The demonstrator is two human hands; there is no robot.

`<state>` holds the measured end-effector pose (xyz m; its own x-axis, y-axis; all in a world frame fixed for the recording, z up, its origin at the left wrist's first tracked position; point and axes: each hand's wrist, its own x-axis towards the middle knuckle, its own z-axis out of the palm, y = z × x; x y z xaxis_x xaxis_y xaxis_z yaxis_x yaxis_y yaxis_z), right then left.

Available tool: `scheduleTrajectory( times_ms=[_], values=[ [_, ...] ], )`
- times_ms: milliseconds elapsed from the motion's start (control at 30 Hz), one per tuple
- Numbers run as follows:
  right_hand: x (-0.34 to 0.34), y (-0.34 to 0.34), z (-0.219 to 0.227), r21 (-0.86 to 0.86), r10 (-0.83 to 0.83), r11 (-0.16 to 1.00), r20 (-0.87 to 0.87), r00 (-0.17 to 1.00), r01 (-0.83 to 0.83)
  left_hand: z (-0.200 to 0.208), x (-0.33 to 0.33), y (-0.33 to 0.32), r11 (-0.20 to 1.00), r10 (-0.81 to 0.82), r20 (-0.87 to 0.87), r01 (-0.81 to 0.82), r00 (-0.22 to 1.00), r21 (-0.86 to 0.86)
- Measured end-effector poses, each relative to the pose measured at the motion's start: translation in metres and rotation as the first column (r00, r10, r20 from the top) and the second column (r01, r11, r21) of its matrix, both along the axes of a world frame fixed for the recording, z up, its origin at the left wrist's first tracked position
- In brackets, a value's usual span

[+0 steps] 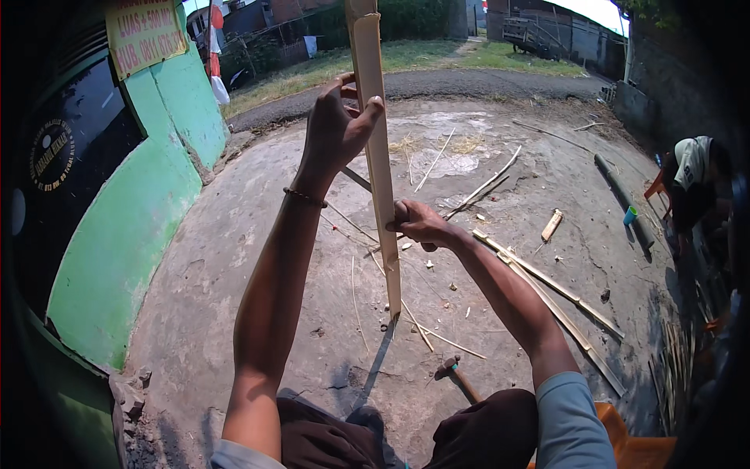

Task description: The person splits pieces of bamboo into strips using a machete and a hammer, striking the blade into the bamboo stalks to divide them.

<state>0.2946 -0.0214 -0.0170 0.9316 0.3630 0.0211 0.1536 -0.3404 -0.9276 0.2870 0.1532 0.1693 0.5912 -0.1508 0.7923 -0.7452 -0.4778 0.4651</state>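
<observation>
A long, pale bamboo slat (376, 156) stands nearly upright in front of me, its lower end on the concrete and its top beyond the upper edge. My left hand (340, 125) is closed round its upper part, thumb across the front. Lower down, my right hand (426, 224) is closed beside the slat's right edge on a dark handle. A dark, narrow knife blade (357, 180) sticks out on the slat's left, in line with that handle; the stretch between is hidden behind the slat. Near my knees lies a hammer (459, 378) with a wooden handle.
Split bamboo strips (558, 309) and thin slivers (435, 160) lie scattered on the ground. A dark green pole (621, 199) lies at right, near a bent-over person (694, 172). A green wall (129, 250) borders the left. An orange plastic seat (633, 449) shows at lower right.
</observation>
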Motion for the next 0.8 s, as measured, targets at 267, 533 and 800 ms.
scheduleTrajectory(
  times_ms=[267,533,800],
  values=[
    [0.015,-0.017,0.001,-0.343,0.018,0.936,0.280,0.960,0.082,0.001,0.028,-0.038,0.952,0.298,0.086,-0.302,0.951,0.041],
    [-0.031,-0.021,0.035,0.032,-0.508,0.860,0.161,0.846,0.510,-0.004,0.068,-0.007,0.902,0.429,0.160,-0.414,0.889,-0.117],
    [-0.135,-0.015,-0.075,0.291,-0.675,0.696,-0.049,0.737,0.656,-0.039,0.107,-0.028,0.939,0.343,0.214,-0.326,0.915,-0.114]
  ],
)
